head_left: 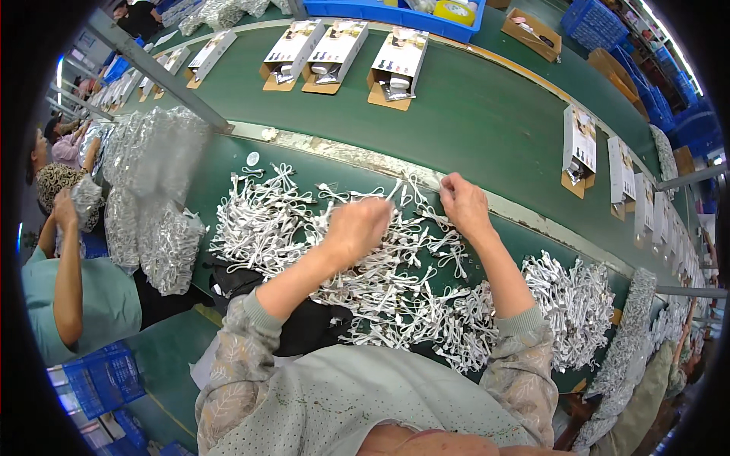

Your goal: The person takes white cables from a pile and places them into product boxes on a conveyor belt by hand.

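White cables (pixel 395 281), many folded into short loops, are spread in a broad heap across the green surface (pixel 220 163), directly below and around a worker's two hands. The left hand (pixel 357 228) is held over the middle of the heap with its fingers curled in; because it is blurred, whether a cable is gripped cannot be told. The right hand (pixel 465 207) is poised near the far edge of the heap, its fingers drawn together beside a few loose cables, and whether anything is clamped between them cannot be told either. Much appears to be left: cables are piled thickly to the left and nearer the worker's body, and another dense pile (pixel 566 311) is massed to the right, while only a thin scatter is seen close to the pale ledge (pixel 342 159). No finished count can be judged from the view. Beyond the ledge, white printed boxes (pixel 403 57) are lined up along the green belt (pixel 487 129), the nearer ones with end flaps open and contents showing, so their closing is judged not yet done. At the left, clear-wrapped bundles (pixel 156 175) are stacked beside a seated co-worker (pixel 84 281), by whom a similar bundle is held; past the belt, a yellow roll (pixel 455 11) is kept in a blue bin (pixel 357 9)
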`<state>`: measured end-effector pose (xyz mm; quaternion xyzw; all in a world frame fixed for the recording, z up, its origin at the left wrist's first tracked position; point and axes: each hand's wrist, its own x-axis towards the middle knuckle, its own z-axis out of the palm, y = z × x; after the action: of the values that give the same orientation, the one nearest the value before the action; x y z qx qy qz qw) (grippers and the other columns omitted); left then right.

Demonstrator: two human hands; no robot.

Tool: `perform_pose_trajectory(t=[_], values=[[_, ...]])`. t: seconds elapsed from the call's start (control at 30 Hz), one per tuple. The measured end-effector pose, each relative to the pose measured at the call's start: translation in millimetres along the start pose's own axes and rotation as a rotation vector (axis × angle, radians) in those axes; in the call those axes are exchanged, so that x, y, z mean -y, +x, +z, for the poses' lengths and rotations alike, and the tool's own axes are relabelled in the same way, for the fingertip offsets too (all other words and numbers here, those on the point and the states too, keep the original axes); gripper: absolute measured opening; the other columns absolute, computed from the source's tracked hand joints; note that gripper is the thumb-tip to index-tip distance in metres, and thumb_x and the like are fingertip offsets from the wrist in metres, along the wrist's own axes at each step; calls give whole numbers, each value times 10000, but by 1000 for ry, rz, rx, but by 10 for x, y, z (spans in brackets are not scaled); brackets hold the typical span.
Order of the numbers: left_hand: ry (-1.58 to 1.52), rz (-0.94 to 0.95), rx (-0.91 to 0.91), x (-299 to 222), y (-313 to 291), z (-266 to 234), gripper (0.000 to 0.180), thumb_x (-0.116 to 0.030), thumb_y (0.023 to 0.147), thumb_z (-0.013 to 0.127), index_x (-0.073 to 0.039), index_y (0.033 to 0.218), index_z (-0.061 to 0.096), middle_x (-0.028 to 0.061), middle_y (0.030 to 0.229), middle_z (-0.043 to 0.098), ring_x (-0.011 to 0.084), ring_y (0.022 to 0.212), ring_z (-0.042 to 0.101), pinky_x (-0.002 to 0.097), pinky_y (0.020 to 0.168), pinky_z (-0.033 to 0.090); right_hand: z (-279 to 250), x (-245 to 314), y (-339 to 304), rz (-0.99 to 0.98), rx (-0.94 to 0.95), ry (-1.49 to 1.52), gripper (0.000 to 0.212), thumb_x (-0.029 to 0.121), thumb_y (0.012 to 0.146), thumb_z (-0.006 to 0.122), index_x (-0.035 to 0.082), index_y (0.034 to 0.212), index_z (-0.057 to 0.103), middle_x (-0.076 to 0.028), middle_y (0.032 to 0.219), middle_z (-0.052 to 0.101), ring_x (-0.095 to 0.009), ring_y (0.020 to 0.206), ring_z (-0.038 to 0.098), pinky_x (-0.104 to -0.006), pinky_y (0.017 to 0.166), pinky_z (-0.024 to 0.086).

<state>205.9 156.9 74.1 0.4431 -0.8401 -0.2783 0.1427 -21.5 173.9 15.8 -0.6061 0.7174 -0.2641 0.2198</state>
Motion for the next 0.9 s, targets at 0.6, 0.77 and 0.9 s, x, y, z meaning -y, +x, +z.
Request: perform_pose_trajectory(t=[0.6,0.77,0.9], values=[[-101,-188,-40,414,827,130,141,-173,834,516,-34,837,539,217,722,612,413,710,590,495,654,448,636,-539,2033,455,-392,568,233,205,787,645,-15,853,689,-78,640,613,-150,513,575,-289,488,492],[-3,-186,-276,816,1393,83,162,-177,847,515,-20,847,557,218,757,617,416,756,592,497,684,456,427,-343,1400,-22,-505,118,202,189,821,584,21,930,613,-197,848,628,-385,764,599,-460,718,464],[223,-170,-291,814,2115,276,181,-153,844,496,-6,821,599,233,805,627,409,807,607,489,725,476,50,-288,528,-117,-336,83,79,95,825,577,23,855,585,-157,818,610,-341,730,605,-406,654,482]])
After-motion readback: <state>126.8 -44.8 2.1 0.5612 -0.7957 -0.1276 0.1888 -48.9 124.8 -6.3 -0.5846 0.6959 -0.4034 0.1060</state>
